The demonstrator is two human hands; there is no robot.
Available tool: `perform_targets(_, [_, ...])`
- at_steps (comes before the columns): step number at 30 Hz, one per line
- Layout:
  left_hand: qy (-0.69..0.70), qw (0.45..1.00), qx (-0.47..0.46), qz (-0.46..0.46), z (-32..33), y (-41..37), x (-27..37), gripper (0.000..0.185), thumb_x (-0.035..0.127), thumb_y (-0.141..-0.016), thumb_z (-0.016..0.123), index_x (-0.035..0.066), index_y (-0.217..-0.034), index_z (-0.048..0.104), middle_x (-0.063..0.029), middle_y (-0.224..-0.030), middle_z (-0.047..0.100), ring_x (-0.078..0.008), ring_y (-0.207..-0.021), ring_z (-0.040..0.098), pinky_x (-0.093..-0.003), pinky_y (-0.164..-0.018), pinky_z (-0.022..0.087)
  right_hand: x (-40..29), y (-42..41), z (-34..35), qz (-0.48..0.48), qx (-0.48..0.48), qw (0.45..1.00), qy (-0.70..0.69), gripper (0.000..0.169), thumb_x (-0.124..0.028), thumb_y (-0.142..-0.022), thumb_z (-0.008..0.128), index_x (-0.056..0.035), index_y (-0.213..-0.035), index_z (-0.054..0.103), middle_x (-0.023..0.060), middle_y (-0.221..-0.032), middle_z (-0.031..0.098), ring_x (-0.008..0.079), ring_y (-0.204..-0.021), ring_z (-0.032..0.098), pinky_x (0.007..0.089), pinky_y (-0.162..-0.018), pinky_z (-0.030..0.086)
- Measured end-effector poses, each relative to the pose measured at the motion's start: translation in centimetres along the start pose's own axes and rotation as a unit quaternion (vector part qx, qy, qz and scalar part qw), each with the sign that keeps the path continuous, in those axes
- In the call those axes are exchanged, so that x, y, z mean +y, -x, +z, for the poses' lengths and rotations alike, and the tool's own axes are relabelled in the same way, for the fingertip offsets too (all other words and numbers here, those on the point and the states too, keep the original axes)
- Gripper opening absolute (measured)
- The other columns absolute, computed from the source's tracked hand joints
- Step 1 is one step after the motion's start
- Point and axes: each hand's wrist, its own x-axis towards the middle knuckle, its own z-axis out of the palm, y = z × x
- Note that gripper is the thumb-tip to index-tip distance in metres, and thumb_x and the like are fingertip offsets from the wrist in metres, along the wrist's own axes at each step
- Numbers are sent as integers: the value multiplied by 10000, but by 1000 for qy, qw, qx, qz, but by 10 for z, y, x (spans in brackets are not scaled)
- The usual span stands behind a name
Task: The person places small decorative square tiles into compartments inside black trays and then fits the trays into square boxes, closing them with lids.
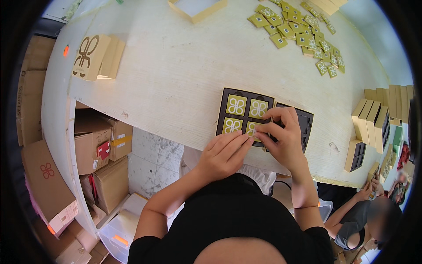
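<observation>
A shallow box with a dark insert lies near the table's front edge. Each of its four compartments holds a flat green square with a white looping logo: upper left, upper right, lower left and lower right. My right hand has its thumb and fingertips on the lower-right square, partly covering it. From the front, my left hand reaches in with fingertips at the lower two squares; whether it grips anything is unclear. Beside this box, a second box with a dark insert is partly hidden behind my right hand.
Loose green squares are heaped at the far right. Cream boxes stand at the left and right; an open cream lid or tray lies at the back. Cardboard cartons fill the shelf below. Another person handles a box at right.
</observation>
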Motion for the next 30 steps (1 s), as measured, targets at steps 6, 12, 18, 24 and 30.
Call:
perform_targets(6, [-21, 1000, -5, -12, 2, 0, 3, 387, 77, -709, 621, 107, -1088, 692, -39, -1148, 605, -211, -1054, 560, -328, -824, 448, -13, 25, 0, -82, -9, 971, 226, 318, -159, -696, 700, -78, -1004, 693, 15, -1079, 641, 224, -937, 542, 357, -783, 416])
perform_targets(12, [-71, 997, -16, -14, 5, 0, 6, 342, 138, -771, 588, 206, -1093, 680, -2, -1198, 587, -179, -1099, 524, -325, -857, 431, -16, 39, -4, -58, -65, 967, 238, 440, -199, -694, 704, -58, -1109, 660, 34, -1274, 571, 265, -1099, 513, 424, -890, 382])
perform_targets(18, [-141, 990, -16, 16, 10, -6, 1, 360, 136, -733, 607, 252, -1063, 690, 12, -1183, 582, -193, -1082, 518, -346, -884, 381, 4, 18, -23, -72, -113, 987, 87, 332, -201, -718, 708, -72, -1022, 669, 51, -1199, 596, 289, -1140, 511, 471, -934, 383])
perform_targets(24, [-144, 989, -27, 3, 0, -9, -13, 363, 143, -754, 627, 259, -1095, 679, -1, -1199, 588, -192, -1076, 529, -314, -879, 387, 132, -40, -72, 89, 142, 949, 266, 351, -133, -764, 736, -52, -1085, 619, 146, -1107, 619, 345, -1034, 550, 408, -902, 444])
perform_targets(30, [-107, 994, -20, -32, -19, -11, -31, 408, 58, -675, 650, 147, -1071, 685, -70, -1156, 604, -276, -1065, 542, -387, -841, 443, 194, -55, -91, 263, 80, 952, 133, 340, -213, -758, 767, -25, -996, 612, 117, -896, 618, 264, -849, 569, 346, -771, 470])
